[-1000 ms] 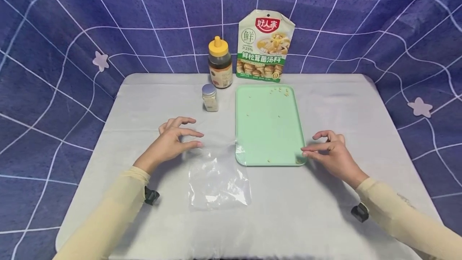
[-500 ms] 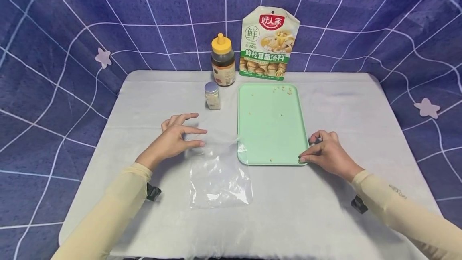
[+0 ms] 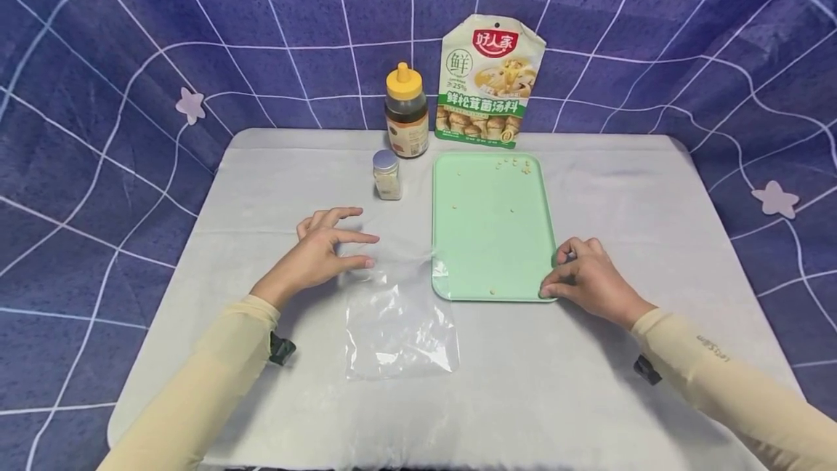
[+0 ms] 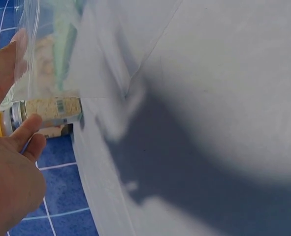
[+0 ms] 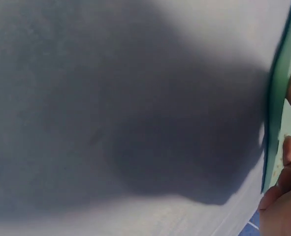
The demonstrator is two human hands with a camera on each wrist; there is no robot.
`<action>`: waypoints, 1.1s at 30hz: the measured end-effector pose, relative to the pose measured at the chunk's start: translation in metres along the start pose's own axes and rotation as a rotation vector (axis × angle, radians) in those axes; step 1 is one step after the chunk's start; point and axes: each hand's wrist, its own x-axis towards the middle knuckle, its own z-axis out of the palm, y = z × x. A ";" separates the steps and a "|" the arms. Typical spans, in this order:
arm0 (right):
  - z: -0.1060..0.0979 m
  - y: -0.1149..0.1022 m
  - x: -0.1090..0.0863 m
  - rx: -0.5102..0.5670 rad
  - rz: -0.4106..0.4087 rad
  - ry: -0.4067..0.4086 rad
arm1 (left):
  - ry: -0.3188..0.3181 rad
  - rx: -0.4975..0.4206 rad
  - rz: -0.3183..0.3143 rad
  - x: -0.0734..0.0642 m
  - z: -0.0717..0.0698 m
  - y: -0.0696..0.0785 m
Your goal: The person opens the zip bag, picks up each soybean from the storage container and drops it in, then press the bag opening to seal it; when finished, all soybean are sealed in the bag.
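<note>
My right hand [image 3: 588, 278] is at the near right corner of a mint-green tray [image 3: 487, 253], thumb and index finger pinching together over a small yellowish bit that the fingertips mostly hide. In the right wrist view the curled fingers [image 5: 289, 150] lie beside the tray's edge [image 5: 278, 103]. My left hand [image 3: 317, 256] keeps its fingers spread and fairly straight at the upper left of a clear plastic bag [image 3: 402, 333]. The left wrist view has the bag's film [image 4: 47, 54] over one fingertip. The bag's upper right part overlaps the tray's near left corner.
Several yellowish bits [image 3: 526, 168] lie at the tray's far right, with a few more scattered. Behind stand a small silver-lidded jar [image 3: 388, 182], a yellow-capped bottle [image 3: 408, 122] and an upright soup seasoning pouch [image 3: 489, 82]. A blue grid-patterned cloth [image 3: 294, 35] surrounds the white table [image 3: 621, 187].
My right hand has come in over the tray's near right corner, and its thumb and index finger have closed together where bits lay. The left hand and the bag have stayed about the same.
</note>
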 end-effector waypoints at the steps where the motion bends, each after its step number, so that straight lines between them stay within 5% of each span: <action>1: 0.001 0.000 0.000 0.000 -0.008 0.002 | -0.002 0.002 0.000 0.000 0.000 0.000; 11: 0.009 -0.018 0.009 0.090 -0.028 0.092 | -0.025 0.020 -0.001 0.003 -0.002 0.003; 17: 0.003 -0.091 0.070 0.248 -0.112 0.205 | -0.034 0.022 0.003 0.004 0.002 0.005; 23: 0.036 -0.150 0.134 0.356 -0.138 0.118 | -0.036 0.039 -0.011 -0.002 0.004 0.004; 28: 0.055 -0.157 0.153 0.384 -0.109 0.052 | -0.034 0.066 -0.015 -0.004 0.003 0.002; 33: 0.043 -0.140 0.145 0.394 -0.103 0.103 | -0.022 0.061 -0.009 -0.004 -0.002 0.003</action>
